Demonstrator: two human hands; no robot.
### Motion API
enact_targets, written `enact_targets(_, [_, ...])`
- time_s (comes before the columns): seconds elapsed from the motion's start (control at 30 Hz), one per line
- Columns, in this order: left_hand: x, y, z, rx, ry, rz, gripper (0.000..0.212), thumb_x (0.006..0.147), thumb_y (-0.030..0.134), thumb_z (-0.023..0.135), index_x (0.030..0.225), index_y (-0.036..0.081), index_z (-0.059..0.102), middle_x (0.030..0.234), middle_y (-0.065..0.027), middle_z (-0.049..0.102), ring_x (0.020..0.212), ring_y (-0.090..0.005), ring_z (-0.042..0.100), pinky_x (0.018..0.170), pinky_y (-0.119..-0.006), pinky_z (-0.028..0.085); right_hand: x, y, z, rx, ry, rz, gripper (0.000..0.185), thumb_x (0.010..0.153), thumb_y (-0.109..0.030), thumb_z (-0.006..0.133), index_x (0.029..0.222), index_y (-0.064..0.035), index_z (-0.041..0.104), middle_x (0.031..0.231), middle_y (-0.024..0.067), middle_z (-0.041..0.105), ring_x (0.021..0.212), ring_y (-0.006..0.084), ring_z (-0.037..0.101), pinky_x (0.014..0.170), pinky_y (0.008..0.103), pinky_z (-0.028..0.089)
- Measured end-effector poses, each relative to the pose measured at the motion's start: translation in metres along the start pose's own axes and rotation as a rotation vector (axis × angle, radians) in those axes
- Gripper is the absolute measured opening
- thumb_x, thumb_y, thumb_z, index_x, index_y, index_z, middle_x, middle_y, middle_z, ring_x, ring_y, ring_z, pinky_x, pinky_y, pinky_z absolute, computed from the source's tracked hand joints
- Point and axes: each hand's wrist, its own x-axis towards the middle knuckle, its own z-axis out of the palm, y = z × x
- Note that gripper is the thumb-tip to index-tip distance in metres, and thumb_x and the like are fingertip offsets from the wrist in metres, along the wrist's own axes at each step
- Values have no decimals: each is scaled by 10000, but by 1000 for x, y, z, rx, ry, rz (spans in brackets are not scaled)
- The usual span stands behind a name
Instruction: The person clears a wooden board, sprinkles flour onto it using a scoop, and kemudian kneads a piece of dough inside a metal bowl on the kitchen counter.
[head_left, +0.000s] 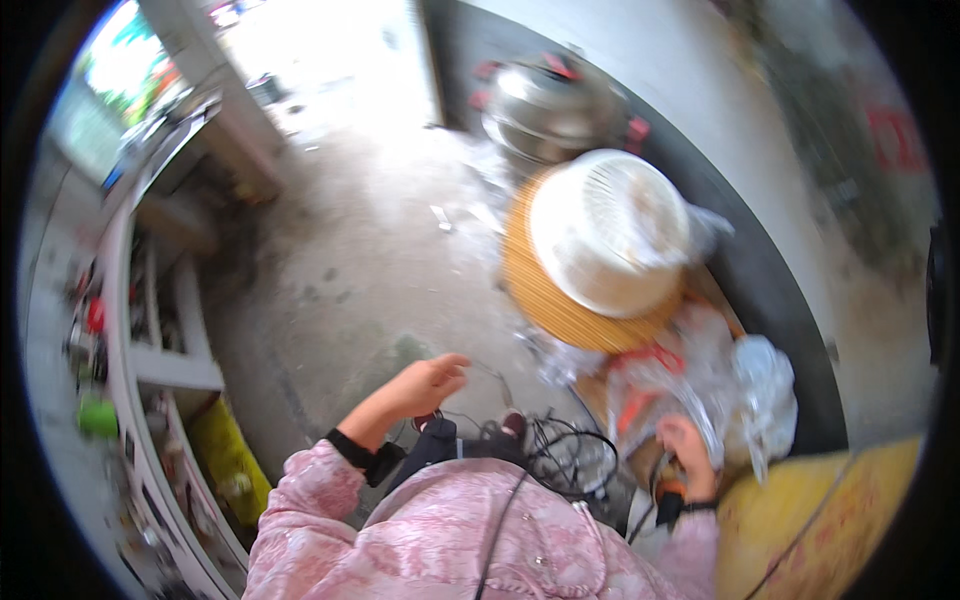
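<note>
My left hand (435, 386) hangs over the concrete floor in front of me, its fingers loosely curled. I see nothing clearly in it; a thin wire (499, 379) lies just beyond its fingertips. On the right, my right hand (684, 442) is bent beside clear plastic bags (664, 397) with red parts. A black cord (651, 487) runs up close to its fingers, but blur hides whether they grip it. Between my hands, a tangle of black cables (570, 457) lies on the floor by my shoes (514, 421).
A white plastic basket (607, 232) sits on a round slatted wooden top (540, 300). Behind it stands a steel pot (555, 109) with red handles. Low cabinets (176, 367) line the left side. A yellow surface (817, 525) is at my right, and a bright doorway (337, 60) lies ahead.
</note>
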Motion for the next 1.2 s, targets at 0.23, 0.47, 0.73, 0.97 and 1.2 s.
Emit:
enact_targets(0.23, [-97, -94, -72, -97, 310, -28, 316, 911, 215, 539, 1176, 43, 523, 991, -108, 652, 906, -197, 615, 809, -321, 486, 20, -7, 45, 1053, 673, -189, 612, 932, -550, 291, 1362, -122, 370, 1389, 99, 402, 1192, 223, 420, 1073, 415, 199])
enact_targets(0.47, [-231, -204, -138, -244, 626, -142, 347, 890, 243, 532, 1175, 45, 533, 1063, -147, 641, 1000, -266, 605, 865, -354, 463, 61, -51, 187, 376, 483, 74, 413, 925, -340, 423, 1269, -112, 429, 1256, 102, 442, 1078, 206, 456, 936, 382, 246])
enact_targets(0.73, [-326, -290, -195, -534, 927, -155, 324, 892, 203, 532, 1148, 7, 552, 1029, -122, 650, 973, -201, 617, 850, -308, 467, 145, -144, 352, 91, -11, 76, 280, 902, -217, 469, 1151, -93, 502, 1009, 111, 587, 823, 178, 582, 691, 298, 452])
enact_targets(0.97, [-346, -331, -233, -698, 1127, -182, 274, 916, 172, 513, 1121, -3, 561, 979, -85, 655, 903, -140, 615, 816, -279, 476, 259, -202, 465, 9, -95, 3, 180, 763, -23, 444, 878, -104, 557, 731, 34, 602, 571, 108, 561, 459, 214, 429])
enact_targets(1.2, [-387, -338, -281, -664, 1359, -390, 261, 918, 170, 513, 1103, -7, 565, 957, -90, 659, 896, -150, 620, 807, -281, 480, 369, -247, 640, 58, -332, 56, 140, 813, -190, 477, 929, -132, 528, 826, 46, 607, 621, 165, 560, 515, 284, 434])
